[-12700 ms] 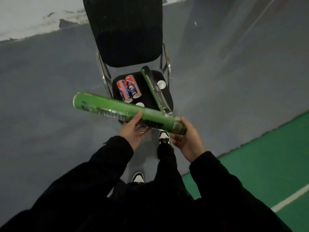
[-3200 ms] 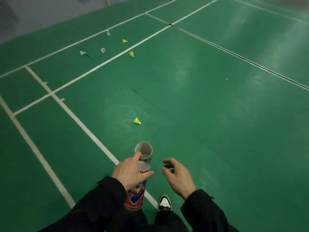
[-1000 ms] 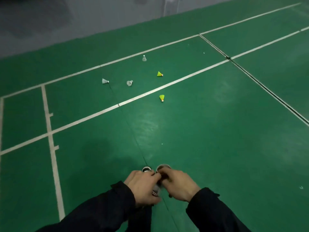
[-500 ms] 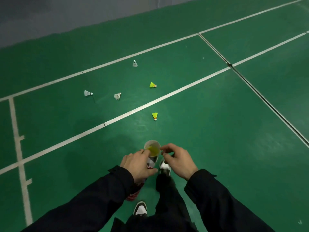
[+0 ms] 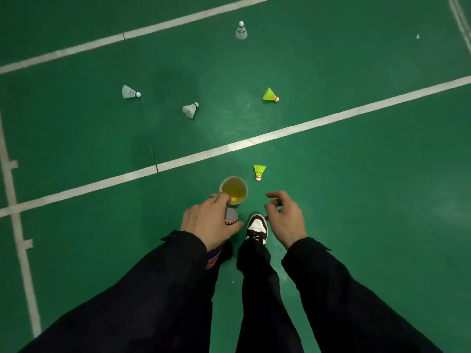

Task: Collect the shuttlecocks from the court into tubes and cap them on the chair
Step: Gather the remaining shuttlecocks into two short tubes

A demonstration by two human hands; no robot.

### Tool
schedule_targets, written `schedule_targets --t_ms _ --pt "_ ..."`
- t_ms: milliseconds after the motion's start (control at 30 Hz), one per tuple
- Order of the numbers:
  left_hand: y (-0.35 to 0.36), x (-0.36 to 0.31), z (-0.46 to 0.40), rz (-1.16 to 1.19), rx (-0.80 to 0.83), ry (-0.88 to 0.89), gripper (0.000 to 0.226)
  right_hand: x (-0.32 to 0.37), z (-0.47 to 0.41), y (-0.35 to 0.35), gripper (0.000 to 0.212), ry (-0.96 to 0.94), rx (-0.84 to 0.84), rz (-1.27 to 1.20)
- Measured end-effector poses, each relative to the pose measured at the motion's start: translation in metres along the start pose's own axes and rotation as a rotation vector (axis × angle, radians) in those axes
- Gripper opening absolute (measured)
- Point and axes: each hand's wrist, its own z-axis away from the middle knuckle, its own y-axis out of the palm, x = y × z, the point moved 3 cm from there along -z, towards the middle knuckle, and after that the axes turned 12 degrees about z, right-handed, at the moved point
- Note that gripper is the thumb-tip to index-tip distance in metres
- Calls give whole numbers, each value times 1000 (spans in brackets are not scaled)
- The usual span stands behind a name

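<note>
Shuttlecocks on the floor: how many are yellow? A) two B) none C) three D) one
A: two yellow shuttlecocks lie on the court, one just past the tube and one beyond the white line; the other three on the floor are white.

We stand on a glossy green court floor (image 5: 369, 200) crossed by white boundary lines (image 5: 293, 131), with soft overhead light reflecting off its scuffed surface.

Nearest shuttlecock (image 5: 259, 171) right of tube (image 5: 233, 190), probably just beyond.
</note>
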Motion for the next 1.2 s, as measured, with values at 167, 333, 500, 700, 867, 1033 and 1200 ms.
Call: schedule_targets --t_ms 167,333,500,700,867,1033,1200 --pt "29 47 -121 -54 1 48 54 -27 -139 62 31 -30 21 186" --pt "47 100 -260 -120 -64 137 56 -76 -290 146 42 -71 66 352" --pt "68 129 -363 -223 -117 256 59 -122 -398 196 48 -60 210 652" --pt "12 127 -430 -246 -227 319 60 -44 -404 111 3 -242 -230 -117" --pt "-19 80 -426 -364 -136 458 56 66 -355 33 6 -855 -599 -49" --pt "-33 42 -423 -410 -179 663 54 97 -365 18 10 -800 -465 536" --pt "-40 26 -453 -397 -197 785 53 100 -394 -4 25 -543 -151 827"
